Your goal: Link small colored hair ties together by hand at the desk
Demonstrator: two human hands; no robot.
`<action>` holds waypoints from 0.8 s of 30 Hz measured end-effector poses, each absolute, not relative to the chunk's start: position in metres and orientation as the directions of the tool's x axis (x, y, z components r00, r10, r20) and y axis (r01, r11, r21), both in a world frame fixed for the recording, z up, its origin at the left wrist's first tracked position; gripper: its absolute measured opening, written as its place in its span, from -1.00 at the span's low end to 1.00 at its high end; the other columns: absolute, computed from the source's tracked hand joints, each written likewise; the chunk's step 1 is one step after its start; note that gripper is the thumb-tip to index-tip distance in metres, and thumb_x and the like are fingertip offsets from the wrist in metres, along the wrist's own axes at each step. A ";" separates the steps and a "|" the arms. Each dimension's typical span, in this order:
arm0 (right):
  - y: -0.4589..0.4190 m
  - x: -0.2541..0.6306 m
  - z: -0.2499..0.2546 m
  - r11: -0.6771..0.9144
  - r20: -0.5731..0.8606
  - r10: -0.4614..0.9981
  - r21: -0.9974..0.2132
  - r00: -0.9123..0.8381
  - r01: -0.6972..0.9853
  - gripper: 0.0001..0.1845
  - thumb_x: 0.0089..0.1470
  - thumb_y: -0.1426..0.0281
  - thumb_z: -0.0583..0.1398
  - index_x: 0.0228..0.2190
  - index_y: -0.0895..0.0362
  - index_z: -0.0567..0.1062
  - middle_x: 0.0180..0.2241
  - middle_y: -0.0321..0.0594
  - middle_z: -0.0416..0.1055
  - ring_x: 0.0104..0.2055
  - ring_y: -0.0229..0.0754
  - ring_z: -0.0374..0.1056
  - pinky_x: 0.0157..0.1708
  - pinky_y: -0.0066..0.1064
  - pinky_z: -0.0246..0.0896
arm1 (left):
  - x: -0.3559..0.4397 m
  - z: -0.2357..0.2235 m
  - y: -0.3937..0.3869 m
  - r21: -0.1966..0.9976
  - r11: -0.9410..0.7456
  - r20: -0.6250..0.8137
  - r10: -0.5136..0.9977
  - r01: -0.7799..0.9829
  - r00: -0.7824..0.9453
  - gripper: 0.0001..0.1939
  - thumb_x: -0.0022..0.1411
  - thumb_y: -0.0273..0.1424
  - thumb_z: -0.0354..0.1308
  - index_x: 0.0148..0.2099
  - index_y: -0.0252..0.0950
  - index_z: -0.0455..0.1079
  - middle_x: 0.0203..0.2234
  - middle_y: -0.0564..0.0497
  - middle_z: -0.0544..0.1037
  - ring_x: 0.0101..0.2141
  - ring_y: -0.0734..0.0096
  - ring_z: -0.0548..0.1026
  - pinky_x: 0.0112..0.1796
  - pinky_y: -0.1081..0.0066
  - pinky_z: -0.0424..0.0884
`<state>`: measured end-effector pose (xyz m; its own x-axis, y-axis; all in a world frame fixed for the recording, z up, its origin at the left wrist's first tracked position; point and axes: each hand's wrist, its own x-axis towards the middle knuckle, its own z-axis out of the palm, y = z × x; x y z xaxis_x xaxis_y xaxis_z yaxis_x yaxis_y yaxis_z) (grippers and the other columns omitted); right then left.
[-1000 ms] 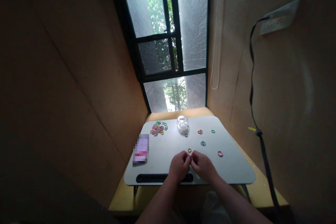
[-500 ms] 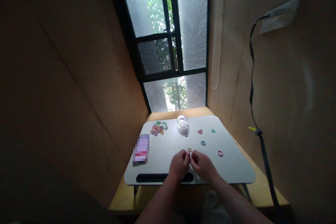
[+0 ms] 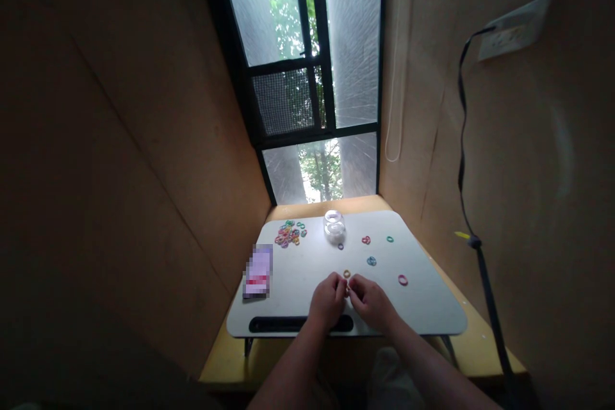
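My left hand (image 3: 329,298) and my right hand (image 3: 369,300) meet over the front of the white lap table (image 3: 423,307). Both have fingers curled into a pinch, thumbs almost touching. Something tiny shows between the fingertips, too small to name. Just beyond them lies a yellow-brown hair tie (image 3: 346,273). To the right are a pink hair tie (image 3: 403,280) and a blue-grey cluster of small rings (image 3: 371,261). Farther back sit a red cluster (image 3: 366,240), a green ring (image 3: 390,239) and a purple ring (image 3: 341,246).
A clear round container (image 3: 334,227) stands at the back middle. A pile of multicoloured small rings (image 3: 288,236) lies back left, with a blurred purple packet (image 3: 258,271) in front of it. A dark slot (image 3: 278,325) runs along the front edge. Walls flank both sides.
My fingertips have shifted slightly against each other, and a bit of the tiny thing shows between them now. The things on the table stay in place.
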<state>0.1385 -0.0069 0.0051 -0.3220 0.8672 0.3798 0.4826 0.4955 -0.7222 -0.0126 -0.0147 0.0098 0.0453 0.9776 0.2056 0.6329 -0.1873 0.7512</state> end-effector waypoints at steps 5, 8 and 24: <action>-0.007 0.138 0.006 0.486 0.372 0.873 -0.722 -0.315 0.493 -0.85 0.10 0.35 0.06 -0.48 0.10 0.33 -0.56 -0.35 0.33 -0.52 -0.28 0.22 -0.48 -0.46 0.03 | -0.012 0.011 -0.016 0.737 -0.195 0.213 0.976 0.647 0.052 -0.68 0.35 -0.23 -0.14 -0.37 -0.26 0.30 -0.51 0.07 0.46 -0.46 0.44 0.37 -0.41 0.44 0.14; -0.007 0.138 0.006 0.484 0.375 0.875 -0.707 -0.307 0.515 -0.85 0.10 0.36 0.06 -0.49 0.10 0.33 -0.56 -0.34 0.34 -0.51 -0.28 0.22 -0.48 -0.46 0.02 | -0.012 0.011 -0.016 0.729 -0.201 0.214 0.975 0.655 0.060 -0.68 0.33 -0.25 -0.13 -0.40 -0.26 0.28 -0.54 0.09 0.42 -0.48 0.46 0.33 -0.43 0.45 0.11; -0.003 0.137 0.001 0.464 0.369 0.886 -0.727 -0.282 0.506 -0.76 0.14 0.26 0.09 -0.51 0.09 0.29 -0.58 -0.35 0.31 -0.53 -0.27 0.22 -0.49 -0.45 0.02 | -0.022 0.003 -0.008 0.859 -0.190 0.185 0.981 0.476 0.058 -0.98 0.04 -0.46 0.08 -0.41 -0.29 0.32 -0.56 0.14 0.38 -0.50 0.51 0.30 -0.44 0.49 0.19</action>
